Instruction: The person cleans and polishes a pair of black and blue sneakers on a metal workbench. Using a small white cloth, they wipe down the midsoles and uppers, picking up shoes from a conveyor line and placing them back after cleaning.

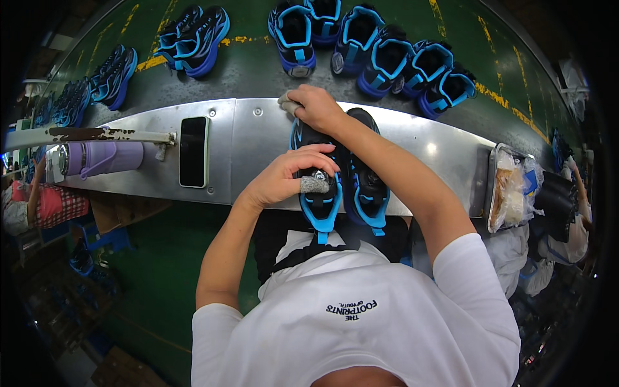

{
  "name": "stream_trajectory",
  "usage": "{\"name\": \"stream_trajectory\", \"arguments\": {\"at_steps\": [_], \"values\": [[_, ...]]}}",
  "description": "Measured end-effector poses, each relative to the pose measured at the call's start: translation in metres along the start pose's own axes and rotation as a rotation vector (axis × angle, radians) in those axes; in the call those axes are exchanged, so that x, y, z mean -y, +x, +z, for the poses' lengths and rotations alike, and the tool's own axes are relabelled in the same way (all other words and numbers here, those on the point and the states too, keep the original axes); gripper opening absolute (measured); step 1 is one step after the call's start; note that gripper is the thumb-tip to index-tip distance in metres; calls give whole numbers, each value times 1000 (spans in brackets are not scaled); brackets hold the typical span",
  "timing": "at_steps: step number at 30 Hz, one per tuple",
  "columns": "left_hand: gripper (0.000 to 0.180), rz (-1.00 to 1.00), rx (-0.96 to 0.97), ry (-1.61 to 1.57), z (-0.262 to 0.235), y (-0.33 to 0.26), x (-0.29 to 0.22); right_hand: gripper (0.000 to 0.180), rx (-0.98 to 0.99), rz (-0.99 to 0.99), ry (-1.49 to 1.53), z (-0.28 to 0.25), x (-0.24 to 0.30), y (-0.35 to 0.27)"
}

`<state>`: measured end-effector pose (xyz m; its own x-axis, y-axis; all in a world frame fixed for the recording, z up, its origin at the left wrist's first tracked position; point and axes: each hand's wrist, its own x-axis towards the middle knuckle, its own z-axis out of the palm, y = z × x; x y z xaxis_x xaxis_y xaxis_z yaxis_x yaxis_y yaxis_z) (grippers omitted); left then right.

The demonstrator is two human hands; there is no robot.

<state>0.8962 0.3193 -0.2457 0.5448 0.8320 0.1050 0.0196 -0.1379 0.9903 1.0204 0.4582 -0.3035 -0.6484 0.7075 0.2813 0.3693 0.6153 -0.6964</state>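
Note:
A pair of black and bright-blue sneakers lies side by side on a metal ledge before me, heels toward my body. Across the left sneaker (320, 209) rests my left hand (293, 175), fingers curved over its lace area and thumb in a grey finger sleeve. A small shiny round piece shows between thumb and fingers. My right hand (314, 108) is closed at the toe of that same sneaker, a grey covering on its fingertips; what those fingers press is hidden. My right forearm crosses above the right sneaker (371, 197), which neither hand appears to hold.
Several matching sneakers (387, 61) stand on the green conveyor beyond the ledge (248, 151), with more (193, 42) at far left. A phone (194, 151), a lilac bottle (106, 158) and a worn metal bar (90, 134) are on the left. Rightward sits a tray (494, 193) with plastic bags.

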Motion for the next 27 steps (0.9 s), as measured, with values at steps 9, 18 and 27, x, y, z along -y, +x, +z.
{"name": "stream_trajectory", "arguments": {"at_steps": [9,18,27], "values": [[36,-87,-431,534,44,-59,-270,36,100,-33,-346,-190,195,95],[59,-285,194,768,88,-110,-512,69,203,160,-812,-287,407,180],[51,-239,-80,402,-37,-246,-663,53,95,36,-639,-270,584,108]]}}
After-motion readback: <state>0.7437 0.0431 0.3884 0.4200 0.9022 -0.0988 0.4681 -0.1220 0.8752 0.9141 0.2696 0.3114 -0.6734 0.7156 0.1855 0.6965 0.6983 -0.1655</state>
